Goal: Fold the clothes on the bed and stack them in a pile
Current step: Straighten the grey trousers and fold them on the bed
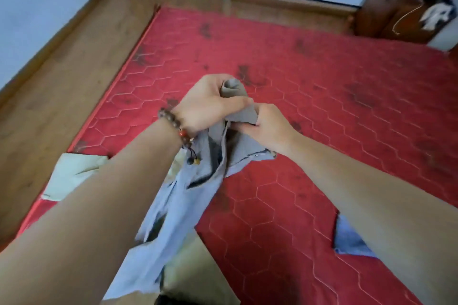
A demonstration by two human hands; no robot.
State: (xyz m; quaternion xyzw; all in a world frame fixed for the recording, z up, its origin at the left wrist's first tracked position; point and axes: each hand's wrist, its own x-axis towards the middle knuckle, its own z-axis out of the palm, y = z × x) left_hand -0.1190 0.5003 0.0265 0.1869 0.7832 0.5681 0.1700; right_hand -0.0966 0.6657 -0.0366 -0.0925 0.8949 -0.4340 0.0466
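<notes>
Head view: left hand [210, 104] and right hand [269, 126] grip grey garment [188, 195].

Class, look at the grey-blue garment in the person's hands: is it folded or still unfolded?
Unfolded. The grey-blue garment hangs loose and crumpled from the left hand and right hand, bunched at top.

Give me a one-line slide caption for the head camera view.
Both hands, left and right, grip a grey-blue garment above the red mattress.

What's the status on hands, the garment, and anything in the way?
Left hand and right hand both grip the grey-blue garment, held bunched above the red mattress. Not folded yet. Pale green cloth lies underneath at the near edge.
</notes>
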